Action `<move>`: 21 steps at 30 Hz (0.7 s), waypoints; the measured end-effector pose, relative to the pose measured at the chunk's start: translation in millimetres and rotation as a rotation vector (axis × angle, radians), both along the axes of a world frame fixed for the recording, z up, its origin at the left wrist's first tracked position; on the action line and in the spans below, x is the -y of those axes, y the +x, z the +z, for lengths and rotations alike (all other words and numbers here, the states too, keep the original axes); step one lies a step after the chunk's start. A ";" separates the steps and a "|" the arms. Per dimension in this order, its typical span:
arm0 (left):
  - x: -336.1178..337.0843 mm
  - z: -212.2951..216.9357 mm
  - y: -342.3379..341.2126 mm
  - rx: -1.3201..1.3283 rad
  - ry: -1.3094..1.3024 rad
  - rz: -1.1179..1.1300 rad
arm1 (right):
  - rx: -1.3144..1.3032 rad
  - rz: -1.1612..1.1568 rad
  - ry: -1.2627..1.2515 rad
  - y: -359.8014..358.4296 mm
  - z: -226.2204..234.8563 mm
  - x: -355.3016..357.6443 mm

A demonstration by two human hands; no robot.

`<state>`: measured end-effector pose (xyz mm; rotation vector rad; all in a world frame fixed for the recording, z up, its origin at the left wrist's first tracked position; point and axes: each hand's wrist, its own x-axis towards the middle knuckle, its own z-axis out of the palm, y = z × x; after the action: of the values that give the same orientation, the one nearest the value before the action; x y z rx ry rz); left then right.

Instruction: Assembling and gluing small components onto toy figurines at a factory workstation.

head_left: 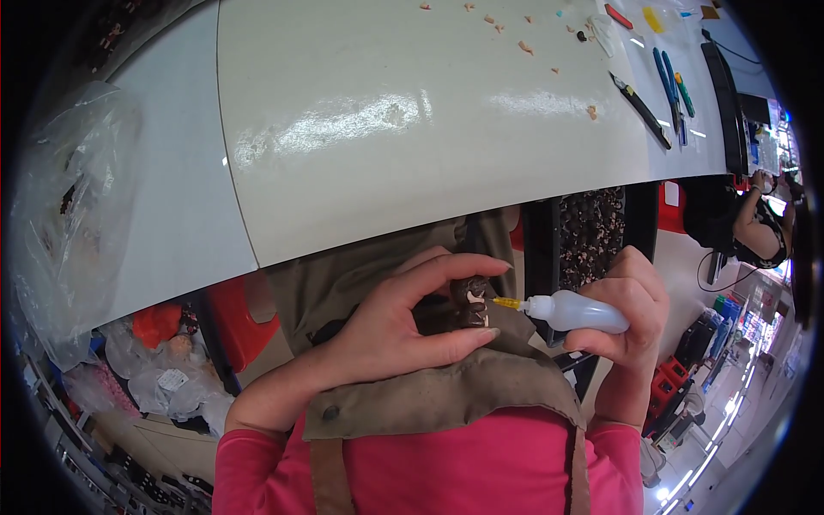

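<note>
Between the thumb and fingers of my left hand is a small dark brown figurine with pale patches. My right hand is wrapped round a translucent squeeze bottle with a yellow needle-like tip. The bottle lies nearly level and its tip points left, right beside the figurine; whether the two touch I cannot tell. Both hands are above my lap, in front of the table's near edge. My left fingers hide part of the figurine.
A black crate of small dark brown pieces stands beyond my right hand. On the white table lie a craft knife, blue-handled pliers and peach scraps. Plastic bags cover the left side. Another person sits at far right.
</note>
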<state>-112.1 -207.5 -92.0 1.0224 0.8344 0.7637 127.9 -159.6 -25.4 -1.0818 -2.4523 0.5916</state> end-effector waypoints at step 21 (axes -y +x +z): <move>1.8 -4.4 -1.7 -0.052 0.039 0.018 | 0.134 0.027 0.054 -3.1 8.1 2.4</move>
<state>-113.7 -209.3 -96.4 1.0744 0.8768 0.7739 124.8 -161.9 -17.3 -1.1016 -2.5850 0.4726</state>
